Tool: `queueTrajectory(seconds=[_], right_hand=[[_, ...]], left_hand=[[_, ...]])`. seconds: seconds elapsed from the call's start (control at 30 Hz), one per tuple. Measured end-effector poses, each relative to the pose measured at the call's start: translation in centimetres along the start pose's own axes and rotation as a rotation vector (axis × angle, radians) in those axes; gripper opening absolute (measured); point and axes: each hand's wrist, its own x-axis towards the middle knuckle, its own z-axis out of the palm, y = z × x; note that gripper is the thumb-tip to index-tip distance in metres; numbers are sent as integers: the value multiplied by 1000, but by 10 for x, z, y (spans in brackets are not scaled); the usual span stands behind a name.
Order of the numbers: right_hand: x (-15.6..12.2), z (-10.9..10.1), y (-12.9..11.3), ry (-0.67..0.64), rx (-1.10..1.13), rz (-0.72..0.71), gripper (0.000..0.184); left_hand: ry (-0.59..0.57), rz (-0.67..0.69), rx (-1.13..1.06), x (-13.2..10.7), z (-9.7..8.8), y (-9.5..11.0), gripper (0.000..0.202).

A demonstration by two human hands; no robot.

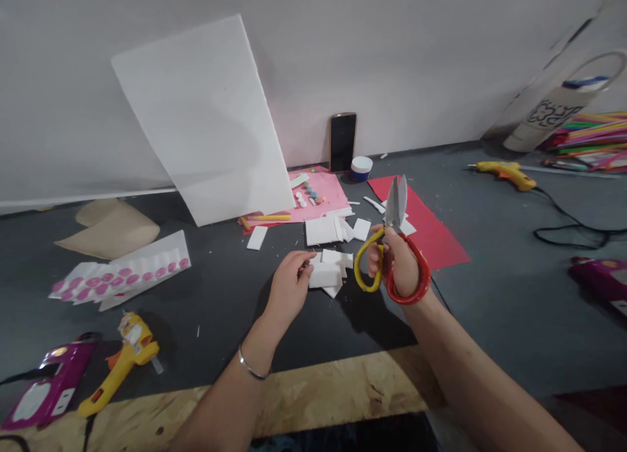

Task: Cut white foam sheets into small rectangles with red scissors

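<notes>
My right hand (399, 262) grips a pair of scissors (396, 204) with one red and one yellow handle, its grey blades pointing up and slightly apart. My left hand (289, 285) is closed at the fingertips on the left edge of a small white foam-board piece (325, 274). Other white cut pieces lie under and around that one. Just beyond is a larger white piece (321, 231), and a small white rectangle (361, 229) rests to its right. A red sheet (434, 233) lies behind and to the right of the scissors.
A large white board (206, 119) leans on the wall. A phone (342, 142) stands beside a small jar (361, 168). Yellow glue guns (120, 367) lie left and right. A bottle (553, 112) stands at the far right; a dotted paper strip (122, 272) lies at left.
</notes>
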Motion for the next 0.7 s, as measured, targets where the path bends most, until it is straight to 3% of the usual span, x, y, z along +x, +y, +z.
queueTrajectory(seconds=[0.17, 0.3, 0.47, 0.57, 0.7], right_hand=[[0, 1, -3, 35, 21, 13, 40], [0, 3, -7, 55, 60, 20, 40], [1, 4, -10, 69, 39, 6, 39], [1, 3, -10, 80, 39, -6, 38], [1, 3, -11, 83, 48, -20, 37]], left_hand=[[78, -22, 61, 3, -8, 2, 20], [69, -20, 189, 17, -19, 8, 18], [-159, -23, 378, 24, -27, 22, 14], [-304, 51, 427, 16, -24, 26, 22], [-399, 105, 419, 5, -19, 24, 27]])
